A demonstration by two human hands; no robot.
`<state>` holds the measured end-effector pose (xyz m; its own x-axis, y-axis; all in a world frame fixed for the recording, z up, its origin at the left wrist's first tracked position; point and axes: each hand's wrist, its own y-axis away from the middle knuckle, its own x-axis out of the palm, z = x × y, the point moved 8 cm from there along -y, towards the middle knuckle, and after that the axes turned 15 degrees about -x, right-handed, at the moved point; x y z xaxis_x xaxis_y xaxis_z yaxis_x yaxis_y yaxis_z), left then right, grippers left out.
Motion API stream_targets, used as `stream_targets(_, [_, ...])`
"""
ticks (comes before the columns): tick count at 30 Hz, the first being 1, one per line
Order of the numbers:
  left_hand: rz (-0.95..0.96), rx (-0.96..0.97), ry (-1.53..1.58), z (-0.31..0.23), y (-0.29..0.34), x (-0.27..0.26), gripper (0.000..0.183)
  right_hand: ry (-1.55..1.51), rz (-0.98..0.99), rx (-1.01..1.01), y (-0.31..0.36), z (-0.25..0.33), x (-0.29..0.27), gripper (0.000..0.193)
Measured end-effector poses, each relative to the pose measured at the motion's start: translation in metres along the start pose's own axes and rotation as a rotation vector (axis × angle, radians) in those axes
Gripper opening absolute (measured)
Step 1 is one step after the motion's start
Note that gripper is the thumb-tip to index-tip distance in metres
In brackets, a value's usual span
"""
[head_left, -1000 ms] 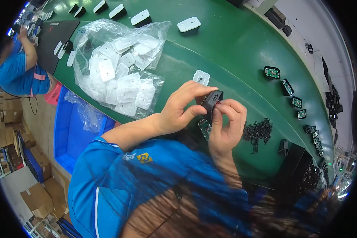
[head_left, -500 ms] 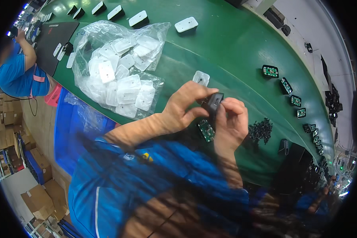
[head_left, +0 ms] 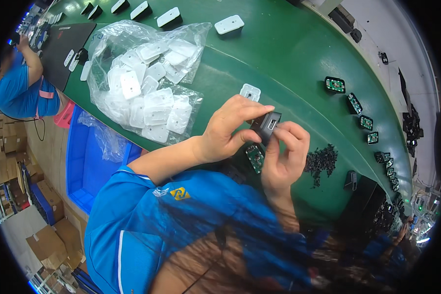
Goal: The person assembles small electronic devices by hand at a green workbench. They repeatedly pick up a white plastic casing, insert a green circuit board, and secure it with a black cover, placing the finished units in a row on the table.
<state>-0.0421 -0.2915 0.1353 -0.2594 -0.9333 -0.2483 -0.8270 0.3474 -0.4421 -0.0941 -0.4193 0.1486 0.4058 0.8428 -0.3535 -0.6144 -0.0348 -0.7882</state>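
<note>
black plastic housing [head_left: 265, 128] is held over the green worktop [head_left: 289, 59], between both hands. it is gripped between parted thumb and forefinger of the left hand [head_left: 224, 130], just right of that palm. slotted side is turned toward the right hand [head_left: 286, 162], long axis slanting upper right to lower left. right fingertips are bunched against it; any small part pinched there cannot be made out.
</note>
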Motion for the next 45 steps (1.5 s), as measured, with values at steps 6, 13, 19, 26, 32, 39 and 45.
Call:
stream_targets(6, [0.016,-0.021,0.008,0.001,0.0,0.001,0.049,-0.577,-0.241,0.573,0.018,-0.029,0.006,0.019])
stream_targets(13, [0.085,-0.039,0.013,0.007,0.003,0.007,0.051,-0.257,-0.108,0.303,0.004,-0.015,-0.003,0.015])
stream_targets(19, [0.035,0.057,-0.056,0.002,0.003,0.008,0.049,-0.103,0.073,0.304,0.0,-0.017,-0.009,0.011])
stream_targets(26, [0.251,-0.235,0.235,0.015,0.001,0.017,0.048,-0.622,-0.045,0.592,0.013,-0.049,-0.008,0.023])
stream_targets(32, [0.339,-0.615,0.558,0.044,0.013,0.032,0.047,0.122,0.114,-0.005,-0.006,-0.009,-0.014,0.012])
stream_targets(39, [0.482,-0.811,0.645,0.047,0.014,0.048,0.043,-0.209,0.062,0.363,0.004,-0.039,-0.021,0.018])
stream_targets(45, [0.49,-0.913,0.786,0.053,0.018,0.058,0.043,-0.163,0.121,0.099,0.003,-0.027,-0.027,0.025])
